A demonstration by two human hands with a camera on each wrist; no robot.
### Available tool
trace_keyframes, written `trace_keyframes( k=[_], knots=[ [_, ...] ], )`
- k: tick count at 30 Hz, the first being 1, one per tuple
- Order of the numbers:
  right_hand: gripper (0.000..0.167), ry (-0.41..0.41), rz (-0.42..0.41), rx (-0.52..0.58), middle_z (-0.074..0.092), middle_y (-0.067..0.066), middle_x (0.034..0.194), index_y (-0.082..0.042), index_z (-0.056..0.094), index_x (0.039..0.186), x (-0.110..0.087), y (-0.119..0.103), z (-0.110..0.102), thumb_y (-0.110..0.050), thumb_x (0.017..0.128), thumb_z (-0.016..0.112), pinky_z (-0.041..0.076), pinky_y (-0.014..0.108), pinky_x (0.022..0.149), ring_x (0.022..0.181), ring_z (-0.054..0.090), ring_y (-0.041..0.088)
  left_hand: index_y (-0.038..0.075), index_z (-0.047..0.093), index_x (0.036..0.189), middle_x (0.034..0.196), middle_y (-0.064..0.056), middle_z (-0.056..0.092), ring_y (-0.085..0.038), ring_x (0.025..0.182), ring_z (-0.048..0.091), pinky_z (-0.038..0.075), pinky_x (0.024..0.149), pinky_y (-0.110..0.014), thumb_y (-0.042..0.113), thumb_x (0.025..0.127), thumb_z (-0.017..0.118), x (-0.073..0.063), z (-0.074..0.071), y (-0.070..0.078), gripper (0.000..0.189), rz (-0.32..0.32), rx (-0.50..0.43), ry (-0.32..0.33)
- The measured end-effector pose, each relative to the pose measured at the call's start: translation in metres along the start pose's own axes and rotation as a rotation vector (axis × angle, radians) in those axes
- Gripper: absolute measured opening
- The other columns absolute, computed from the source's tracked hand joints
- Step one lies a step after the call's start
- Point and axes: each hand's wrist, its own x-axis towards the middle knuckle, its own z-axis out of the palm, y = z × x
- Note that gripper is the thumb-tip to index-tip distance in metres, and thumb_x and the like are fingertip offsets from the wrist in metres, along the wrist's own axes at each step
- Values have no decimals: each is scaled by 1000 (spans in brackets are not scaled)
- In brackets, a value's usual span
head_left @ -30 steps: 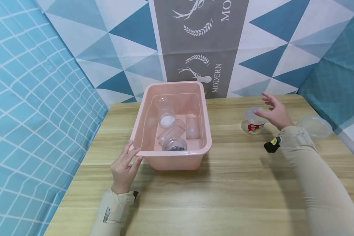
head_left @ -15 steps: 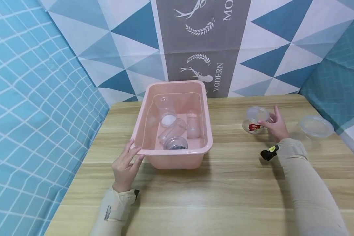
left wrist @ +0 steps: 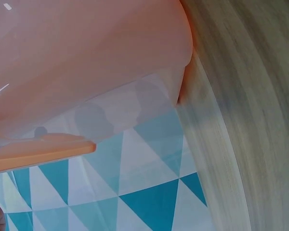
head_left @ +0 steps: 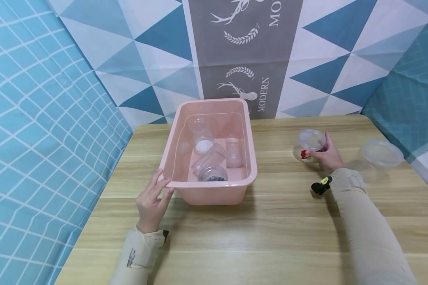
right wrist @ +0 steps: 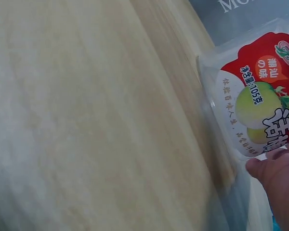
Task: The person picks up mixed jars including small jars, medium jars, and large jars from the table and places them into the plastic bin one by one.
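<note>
My right hand (head_left: 329, 158) grips a clear plastic jar (head_left: 311, 139) on the right side of the table, thumb at its near side and fingers behind. Close up in the right wrist view, the jar bears a red and white label (right wrist: 260, 96) with green fruit and printed characters. At the near left corner of a pink plastic basin (head_left: 214, 194), my left hand (head_left: 150, 208) holds the rim between thumb and fingers. Inside the basin lie several clear plastic containers, among them a bottle (head_left: 233, 154) and a round jar (head_left: 214, 172) with something dark in it.
To the right of my right hand stands another clear tub (head_left: 382, 153). A patterned cloth backdrop (head_left: 157, 47) rises behind the wooden table (head_left: 271, 237), and a blue gridded sheet (head_left: 32, 138) hangs along the left.
My right hand has come down from above the jar to its right side and closed its fingers on it. The left hand and basin stay in place.
</note>
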Motion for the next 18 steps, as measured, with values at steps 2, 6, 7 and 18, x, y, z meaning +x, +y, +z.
trace_keyframes(
  k=[2,6,7,18],
  knots=[
    [105,5,3,-30,-12,24,156,-19,-22,149,2,1,-1,1,90,63,17,23,112,143,4,33,-2,71,80,99,-25,69,-36,79,69,45,87,-13,44,91,61,0,0,0,48,1,-4,-1],
    [106,4,6,-87,-11,23,156,-16,-22,148,5,1,-4,-2,90,65,13,26,113,143,3,34,-2,71,81,100,-25,68,-38,78,69,45,87,-14,43,92,61,1,-1,0,48,7,-7,-4],
    [106,6,9,-109,-11,23,156,-15,-22,148,5,1,-4,-4,90,66,13,26,113,143,3,34,-2,71,82,100,-25,68,-39,78,69,45,88,-15,43,92,61,1,-1,0,47,6,-11,-8],
    [101,24,1,-296,8,32,153,-9,-13,151,5,3,-4,-14,90,67,23,39,112,135,20,44,-2,71,82,102,-24,69,-39,75,68,46,86,-14,41,92,61,2,-2,0,46,25,-13,-18]
  ],
)
